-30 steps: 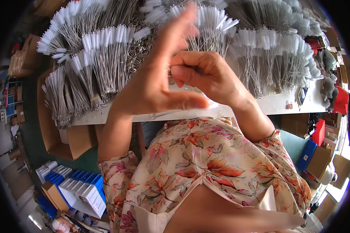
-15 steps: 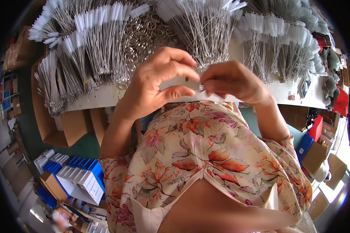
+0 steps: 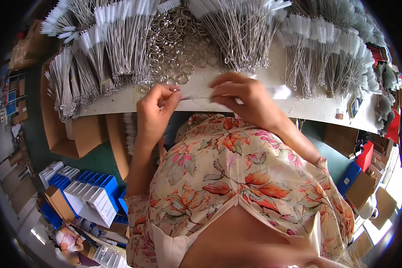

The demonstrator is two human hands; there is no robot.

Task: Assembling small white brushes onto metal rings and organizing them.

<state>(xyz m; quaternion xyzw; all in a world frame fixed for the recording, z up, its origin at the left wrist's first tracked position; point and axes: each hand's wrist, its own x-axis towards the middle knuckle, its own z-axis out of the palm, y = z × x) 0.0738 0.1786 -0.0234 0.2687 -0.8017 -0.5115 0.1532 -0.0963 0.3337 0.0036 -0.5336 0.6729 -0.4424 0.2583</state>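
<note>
My left hand is closed in a pinch at the table's near edge. Thin metal wires, which look like brush handles, run from its fingertips toward my right hand. The fingers of that hand are bent and smeared by motion at the tips, so whether they grip the wires is unclear. A blurred white brush head shows just beyond its knuckles. Behind both hands lies a heap of metal rings, some scattered loosely toward me.
Bundles of wire-handled brushes stand along the back of the white table, left, middle and right. Open cardboard boxes sit below its left side. Blue and white bins are lower left. Another person is at lower left.
My hands have drawn apart, the left moving left. Its thumb and fingers were spread and now pinch the wires. A white brush head now shows beyond my right hand. The view has shifted slightly.
</note>
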